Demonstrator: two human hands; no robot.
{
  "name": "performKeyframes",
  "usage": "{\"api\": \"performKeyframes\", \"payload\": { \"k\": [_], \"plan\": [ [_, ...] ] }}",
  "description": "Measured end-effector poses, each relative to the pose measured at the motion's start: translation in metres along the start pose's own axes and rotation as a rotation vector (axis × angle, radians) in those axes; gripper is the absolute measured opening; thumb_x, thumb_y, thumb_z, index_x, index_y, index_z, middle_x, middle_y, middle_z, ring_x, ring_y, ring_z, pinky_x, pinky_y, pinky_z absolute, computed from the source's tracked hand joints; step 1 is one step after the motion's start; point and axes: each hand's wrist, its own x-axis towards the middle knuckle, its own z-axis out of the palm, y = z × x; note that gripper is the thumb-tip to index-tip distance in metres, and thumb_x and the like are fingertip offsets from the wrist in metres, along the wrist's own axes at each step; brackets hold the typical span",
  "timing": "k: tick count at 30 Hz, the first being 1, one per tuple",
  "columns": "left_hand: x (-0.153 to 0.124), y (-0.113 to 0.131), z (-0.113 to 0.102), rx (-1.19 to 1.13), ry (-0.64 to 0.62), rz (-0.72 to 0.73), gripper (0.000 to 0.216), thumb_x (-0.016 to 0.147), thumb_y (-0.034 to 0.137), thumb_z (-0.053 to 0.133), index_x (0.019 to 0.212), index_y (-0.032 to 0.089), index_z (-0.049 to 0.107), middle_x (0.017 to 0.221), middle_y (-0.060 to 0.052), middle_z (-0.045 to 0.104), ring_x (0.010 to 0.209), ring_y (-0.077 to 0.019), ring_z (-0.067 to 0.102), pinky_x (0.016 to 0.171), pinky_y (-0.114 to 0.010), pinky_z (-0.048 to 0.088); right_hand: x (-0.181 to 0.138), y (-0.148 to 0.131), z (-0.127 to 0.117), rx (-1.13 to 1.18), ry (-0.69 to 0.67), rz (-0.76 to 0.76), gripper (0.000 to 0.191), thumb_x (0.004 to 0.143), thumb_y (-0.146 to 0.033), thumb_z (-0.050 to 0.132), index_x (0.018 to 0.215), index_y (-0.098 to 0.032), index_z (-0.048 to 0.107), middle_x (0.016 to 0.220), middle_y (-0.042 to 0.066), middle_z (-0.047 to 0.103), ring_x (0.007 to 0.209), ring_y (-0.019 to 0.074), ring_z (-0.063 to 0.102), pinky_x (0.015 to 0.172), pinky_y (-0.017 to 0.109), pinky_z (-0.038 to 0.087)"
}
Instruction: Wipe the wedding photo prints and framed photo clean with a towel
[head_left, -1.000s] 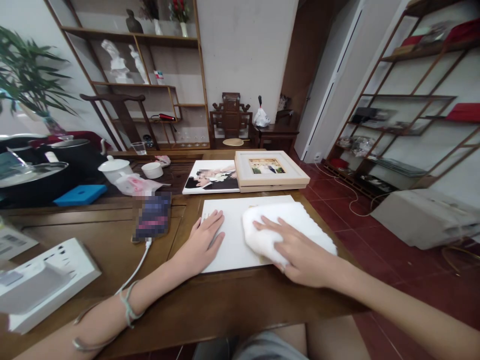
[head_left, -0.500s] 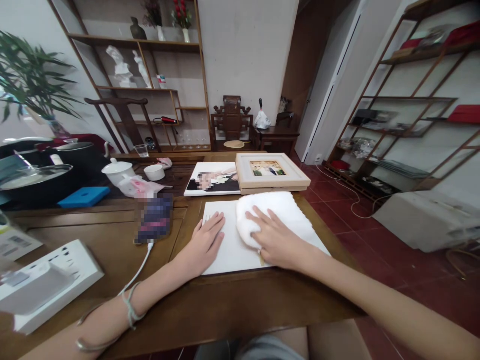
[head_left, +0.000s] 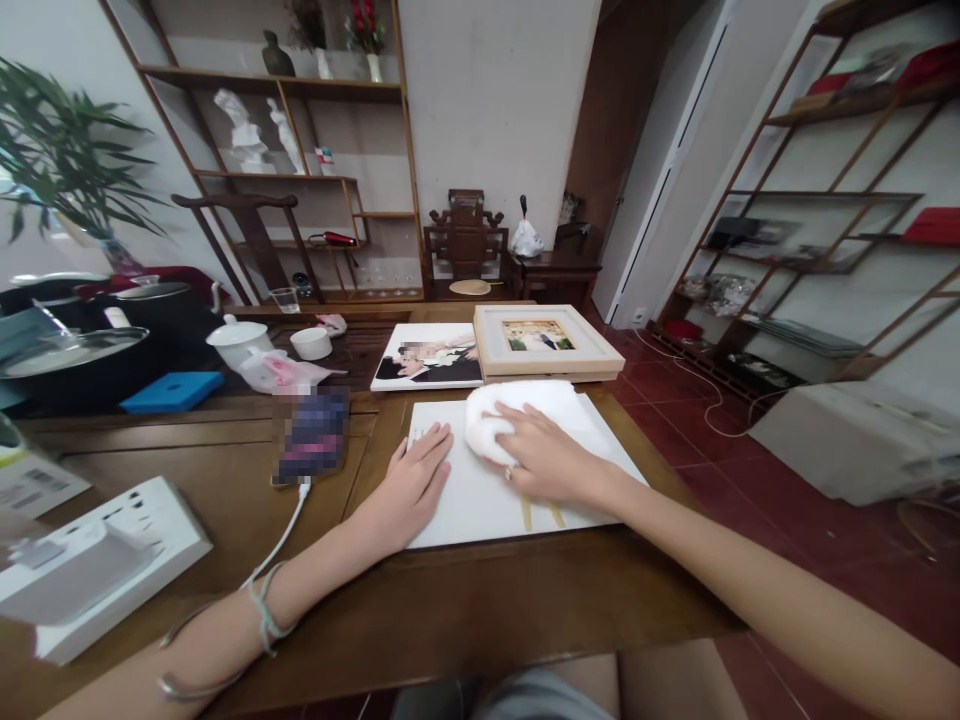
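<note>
A flat white panel point(head_left: 480, 505) lies on the brown wooden table in front of me, with small print near its left edge and two tan strips near its front edge. My left hand point(head_left: 411, 490) rests flat on the panel's left side, fingers stretched out and holding nothing. Under my right hand point(head_left: 551, 460) is a folded, fluffy white cloth point(head_left: 487, 410), pressed against the panel's far part. The fingers of that hand are bent over the cloth, and a ring shows on one. What lies beneath the cloth is hidden.
Behind the panel are a photo print point(head_left: 427, 357) and a pale wooden picture frame point(head_left: 551, 342). To the left are a phone point(head_left: 313, 435) on a white cable, a power strip point(head_left: 127, 560), a blue block point(head_left: 172, 391), a white cup point(head_left: 310, 343) and a black pot point(head_left: 75, 365).
My right hand has slid the white cloth a little away from me and left, uncovering the tan strips and more of the panel's front. My left hand stays in place.
</note>
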Motion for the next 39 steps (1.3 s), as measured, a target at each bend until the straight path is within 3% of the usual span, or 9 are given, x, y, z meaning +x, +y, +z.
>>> {"api": "performKeyframes", "payload": {
  "k": [4,7,13,16,19,22,31,35,39],
  "plan": [
    [0.0,-0.001,0.0,-0.011,0.01,0.013,0.045,0.095,0.027,0.026,0.136,0.017,0.04,0.147,-0.01,0.036,0.138,-0.0221,0.024,0.111,-0.05,0.019,0.031,0.015,0.004,-0.023,0.033,0.031,0.031,0.077,-0.01,0.044,0.103,-0.011,0.061,0.125,0.02,0.055,0.13,0.0338,0.034,0.1,0.055,0.029],
    [0.0,-0.002,0.0,-0.015,0.014,0.012,0.045,0.095,0.027,0.026,0.136,0.017,0.041,0.147,-0.01,0.036,0.138,-0.0222,0.025,0.111,-0.05,0.019,0.032,0.014,0.001,-0.035,0.023,0.012,0.029,0.076,-0.008,0.044,0.097,-0.009,0.062,0.114,0.021,0.06,0.126,0.0326,0.039,0.097,0.052,0.033],
    [0.0,-0.002,0.001,-0.012,0.007,0.003,0.047,0.094,0.026,0.024,0.136,0.013,0.04,0.147,-0.012,0.035,0.139,-0.0218,0.024,0.111,-0.05,0.018,-0.026,-0.027,-0.007,-0.022,-0.052,-0.111,0.03,0.07,-0.01,0.05,0.095,-0.009,0.066,0.138,0.023,0.042,0.133,0.0347,0.028,0.104,0.055,0.024],
    [0.001,-0.001,0.001,-0.002,0.001,0.001,0.047,0.094,0.027,0.024,0.136,0.013,0.039,0.147,-0.012,0.036,0.139,-0.0214,0.024,0.111,-0.049,0.018,-0.057,-0.053,-0.01,0.0,-0.109,-0.161,0.025,0.072,-0.015,0.053,0.092,-0.01,0.069,0.141,0.023,0.038,0.135,0.0384,0.021,0.106,0.059,0.019],
    [0.001,0.0,0.0,0.01,-0.003,-0.004,0.047,0.094,0.025,0.023,0.136,0.012,0.04,0.146,-0.012,0.037,0.138,-0.0213,0.024,0.111,-0.048,0.019,-0.068,-0.064,-0.013,0.014,-0.146,-0.189,0.023,0.073,-0.02,0.056,0.09,-0.011,0.069,0.143,0.023,0.035,0.135,0.0405,0.02,0.106,0.06,0.018],
    [0.001,0.0,0.0,0.016,0.005,0.001,0.047,0.094,0.025,0.024,0.136,0.01,0.041,0.146,-0.013,0.037,0.138,-0.0215,0.025,0.111,-0.048,0.019,-0.054,-0.055,-0.011,0.013,-0.12,-0.155,0.029,0.074,-0.018,0.054,0.098,-0.011,0.068,0.142,0.022,0.037,0.134,0.0374,0.024,0.106,0.057,0.021],
    [0.0,-0.003,-0.001,-0.029,0.033,0.011,0.048,0.094,0.027,0.025,0.138,0.013,0.038,0.147,-0.011,0.035,0.138,-0.022,0.026,0.112,-0.048,0.02,0.039,-0.004,-0.001,-0.089,0.0,-0.019,0.032,0.076,-0.011,0.046,0.103,-0.008,0.063,0.126,0.022,0.054,0.126,0.036,0.038,0.097,0.057,0.032],
    [0.0,-0.005,-0.001,-0.059,0.075,0.011,0.048,0.093,0.026,0.026,0.137,0.013,0.04,0.147,-0.011,0.035,0.137,-0.0233,0.027,0.111,-0.047,0.023,0.033,-0.01,-0.001,-0.098,-0.011,-0.069,0.035,0.075,-0.013,0.049,0.106,-0.008,0.063,0.132,0.022,0.048,0.129,0.0381,0.033,0.1,0.059,0.028],
    [0.001,-0.006,0.0,-0.055,0.068,0.027,0.047,0.093,0.023,0.025,0.136,0.013,0.041,0.145,-0.011,0.038,0.136,-0.024,0.028,0.11,-0.049,0.024,-0.01,-0.041,-0.003,-0.087,-0.048,-0.164,0.032,0.075,-0.016,0.052,0.102,-0.01,0.066,0.137,0.024,0.041,0.131,0.0418,0.027,0.101,0.062,0.024]
  ]
}}
